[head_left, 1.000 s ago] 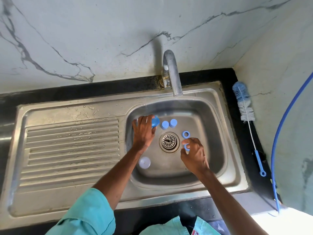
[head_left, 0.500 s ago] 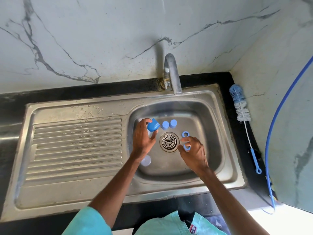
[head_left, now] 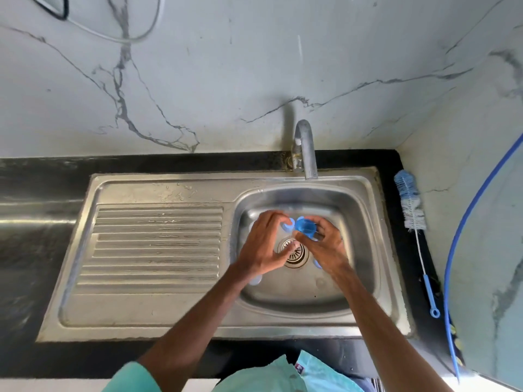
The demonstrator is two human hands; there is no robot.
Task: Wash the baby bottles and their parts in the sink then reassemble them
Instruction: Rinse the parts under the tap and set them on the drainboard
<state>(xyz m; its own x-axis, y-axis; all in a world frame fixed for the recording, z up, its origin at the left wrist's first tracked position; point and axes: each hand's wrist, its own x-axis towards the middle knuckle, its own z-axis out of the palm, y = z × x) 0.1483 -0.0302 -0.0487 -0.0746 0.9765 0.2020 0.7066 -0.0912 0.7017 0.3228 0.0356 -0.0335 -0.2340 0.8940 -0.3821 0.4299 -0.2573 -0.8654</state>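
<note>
Both hands over the sink (head_left: 357, 213) basin, mid-right of frame, just above the drain (head_left: 294, 253). Right hand (head_left: 325, 248): fingers (head_left: 325, 222) curled over a translucent blue cap (head_left: 304, 228) with the thumb coming in from below, so the cap is pinched at the fingertips, held over the upper edge of the drain. Left hand (head_left: 263, 246): fingers (head_left: 271, 219) curled inward, tips right at a pale blue curved piece (head_left: 289, 224) that sits just beside the cap. Motion blur there, so I can't tell whether the left hand actually grips that piece or only touches it; can't tell what else is in the palm either. The two hands are close, fingertips nearly meeting around the cap. Loose parts on the basin floor: a pale round piece (head_left: 255, 281) poking out under the left wrist, and a blue piece (head_left: 316, 263) just beside the right hand, lower right of the drain; both mostly hidden. Tap (head_left: 307, 148) stands at the back edge, spout aimed into the basin above the hands. Ribbed drainboard (head_left: 155, 244) fills the left of the sink, a few droplets near its top. Black worktop (head_left: 36, 199) surrounds the sink. On its right strip, a bottle brush (head_left: 410, 202) lies lengthwise, bristles toward the wall, blue handle loop toward the frame bottom. A blue hose (head_left: 464, 230) curves down the right wall. Teal sleeve (head_left: 133, 377) at the bottom edge.
</note>
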